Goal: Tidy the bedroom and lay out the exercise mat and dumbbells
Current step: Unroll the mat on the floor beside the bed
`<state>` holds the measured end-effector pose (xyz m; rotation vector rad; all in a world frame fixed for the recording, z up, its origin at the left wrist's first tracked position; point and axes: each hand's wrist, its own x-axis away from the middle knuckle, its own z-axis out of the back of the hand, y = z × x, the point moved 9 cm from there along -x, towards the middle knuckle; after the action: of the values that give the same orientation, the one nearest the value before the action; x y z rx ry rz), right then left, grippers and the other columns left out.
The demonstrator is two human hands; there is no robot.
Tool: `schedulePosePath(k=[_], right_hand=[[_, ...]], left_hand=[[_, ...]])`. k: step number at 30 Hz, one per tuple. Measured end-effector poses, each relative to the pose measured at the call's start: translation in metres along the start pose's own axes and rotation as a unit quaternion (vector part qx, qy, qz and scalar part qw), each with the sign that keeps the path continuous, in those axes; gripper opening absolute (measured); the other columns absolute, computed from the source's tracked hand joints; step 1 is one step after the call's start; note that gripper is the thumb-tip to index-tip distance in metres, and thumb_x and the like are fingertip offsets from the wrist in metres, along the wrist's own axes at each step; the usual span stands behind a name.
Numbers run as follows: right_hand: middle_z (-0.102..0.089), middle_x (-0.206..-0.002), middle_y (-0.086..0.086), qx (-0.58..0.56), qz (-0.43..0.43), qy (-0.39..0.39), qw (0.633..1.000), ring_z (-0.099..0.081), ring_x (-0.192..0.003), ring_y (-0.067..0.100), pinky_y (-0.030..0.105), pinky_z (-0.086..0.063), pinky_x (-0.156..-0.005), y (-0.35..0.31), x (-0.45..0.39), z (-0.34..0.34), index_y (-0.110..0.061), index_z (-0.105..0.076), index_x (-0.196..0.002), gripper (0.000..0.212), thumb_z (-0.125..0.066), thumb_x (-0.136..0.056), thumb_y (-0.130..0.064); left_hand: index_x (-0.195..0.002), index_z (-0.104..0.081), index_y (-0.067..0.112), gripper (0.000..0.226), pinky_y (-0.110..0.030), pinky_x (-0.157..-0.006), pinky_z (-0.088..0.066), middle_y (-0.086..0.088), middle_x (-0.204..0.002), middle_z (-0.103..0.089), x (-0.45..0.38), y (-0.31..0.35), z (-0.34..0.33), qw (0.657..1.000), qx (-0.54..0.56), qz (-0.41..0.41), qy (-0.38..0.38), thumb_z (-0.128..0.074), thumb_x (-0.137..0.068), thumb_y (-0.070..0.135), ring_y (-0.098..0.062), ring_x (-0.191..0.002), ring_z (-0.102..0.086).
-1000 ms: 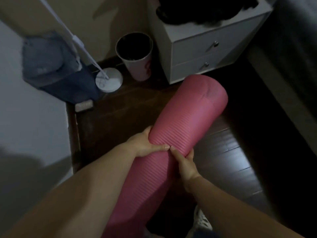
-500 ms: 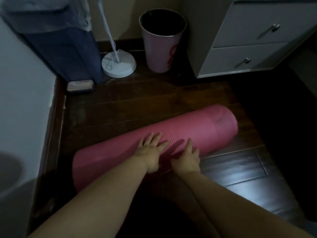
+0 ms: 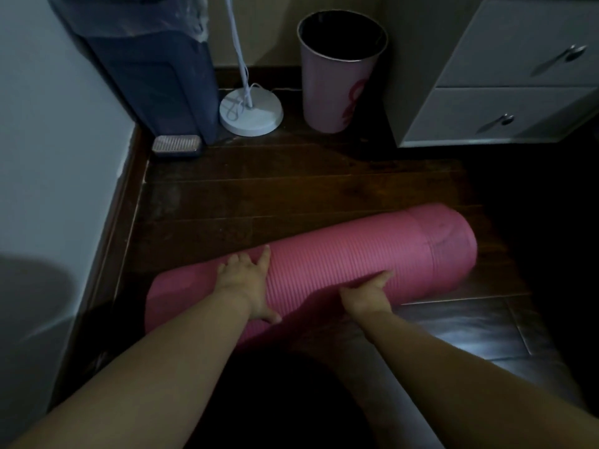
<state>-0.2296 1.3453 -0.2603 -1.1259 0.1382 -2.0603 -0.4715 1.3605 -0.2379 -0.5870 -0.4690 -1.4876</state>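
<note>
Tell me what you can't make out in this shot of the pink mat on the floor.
Head view only:
- Pink mat: its loose edge, hidden beneath the roll and the left hand and right hand.
- Bin: contents lost in darkness.
- Drawer unit: top cut by the frame edge.
- Dumbbells: none in view.

No text or label can be read
</note>
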Motion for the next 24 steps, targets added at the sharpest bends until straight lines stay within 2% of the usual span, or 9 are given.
schedulePosePath(k=[4,6,8,10,12,14,18,21,24], right_hand=[[-0.015,-0.157,0.014,-0.018,0.125,-0.065,0.990,-0.031,-0.138,0.033,0.035,-0.027,-0.111,-0.035,-0.012,-0.004,-0.023,0.006,-0.151,0.104,-0.069,-0.081,-0.038],[-0.009,-0.159,0.006,0.029,0.225,-0.092,0.969,-0.028,-0.140,0.023,0.025,-0.021,-0.111,-0.064,-0.010,-0.005,-0.022,-0.016,-0.151,0.088,-0.070,-0.082,-0.027],[-0.010,-0.159,0.005,0.074,0.294,-0.116,0.946,-0.027,-0.141,0.020,0.022,-0.020,-0.111,-0.086,-0.003,-0.011,-0.022,-0.029,-0.148,0.078,-0.070,-0.082,-0.023],[-0.004,-0.159,0.011,0.158,0.290,-0.099,0.939,-0.019,-0.144,0.028,0.032,-0.018,-0.114,-0.088,0.000,-0.015,-0.024,-0.022,-0.149,0.084,-0.069,-0.080,-0.029],[0.004,-0.158,0.016,0.252,0.226,-0.065,0.939,-0.005,-0.145,0.036,0.049,-0.011,-0.116,-0.070,0.002,-0.013,-0.026,-0.005,-0.151,0.098,-0.067,-0.077,-0.043],[0.009,-0.157,0.018,0.320,0.208,-0.050,0.923,0.004,-0.144,0.040,0.058,-0.004,-0.113,-0.058,0.008,-0.008,-0.028,0.007,-0.150,0.110,-0.067,-0.073,-0.055],[0.019,-0.157,0.013,0.413,0.256,-0.039,0.873,0.013,-0.143,0.038,0.061,0.001,-0.112,-0.048,0.009,-0.002,-0.029,0.021,-0.147,0.126,-0.072,-0.068,-0.059],[0.016,-0.158,0.008,0.398,0.280,-0.040,0.873,0.015,-0.144,0.034,0.060,0.006,-0.111,-0.047,-0.003,0.003,-0.031,0.019,-0.147,0.125,-0.074,-0.067,-0.056],[0.005,-0.160,0.001,0.381,0.305,-0.041,0.872,0.008,-0.146,0.029,0.059,0.006,-0.112,-0.054,-0.012,0.008,-0.033,0.009,-0.149,0.119,-0.076,-0.067,-0.048]], left_hand=[[-0.151,0.004,0.025,0.139,-0.037,-0.104,-0.041,-0.011,-0.147,-0.037,0.013,0.000,-0.019,0.987,0.135,0.048,-0.069,-0.058,-0.045,0.090,-0.030,-0.128,-0.044],[-0.147,-0.021,0.017,0.124,-0.032,-0.098,-0.047,-0.007,-0.139,-0.049,0.025,0.017,-0.039,0.974,0.199,0.037,-0.102,-0.055,-0.051,0.088,-0.024,-0.115,-0.058],[-0.129,-0.049,0.017,0.094,-0.025,-0.089,-0.049,-0.003,-0.125,-0.061,0.036,0.042,-0.048,0.967,0.230,0.002,-0.113,-0.058,-0.061,0.081,-0.019,-0.102,-0.064],[-0.107,-0.065,0.019,0.064,-0.024,-0.081,-0.048,0.000,-0.110,-0.067,0.037,0.065,-0.038,0.971,0.220,-0.049,-0.082,-0.060,-0.071,0.071,-0.018,-0.097,-0.063],[-0.092,-0.065,0.020,0.035,-0.025,-0.075,-0.046,-0.002,-0.100,-0.067,0.036,0.074,-0.007,0.978,0.199,-0.064,0.012,-0.061,-0.080,0.052,-0.021,-0.094,-0.062],[-0.098,-0.058,0.021,0.022,-0.028,-0.079,-0.043,-0.004,-0.108,-0.059,0.034,0.071,0.023,0.979,0.160,-0.062,0.106,-0.058,-0.082,0.036,-0.025,-0.103,-0.057],[-0.130,-0.035,0.021,0.065,-0.043,-0.108,-0.028,-0.007,-0.130,-0.036,0.019,0.077,0.035,0.989,0.030,-0.103,0.104,-0.067,-0.076,0.038,-0.028,-0.124,-0.034],[-0.141,-0.020,0.024,0.091,-0.051,-0.114,-0.017,-0.011,-0.143,-0.024,0.009,0.074,0.032,0.990,0.014,-0.106,0.091,-0.073,-0.070,0.047,-0.031,-0.134,-0.022],[-0.148,-0.004,0.028,0.108,-0.049,-0.116,-0.016,-0.010,-0.152,-0.012,0.005,0.062,0.025,0.993,-0.005,-0.088,0.083,-0.075,-0.069,0.046,-0.032,-0.140,-0.014]])
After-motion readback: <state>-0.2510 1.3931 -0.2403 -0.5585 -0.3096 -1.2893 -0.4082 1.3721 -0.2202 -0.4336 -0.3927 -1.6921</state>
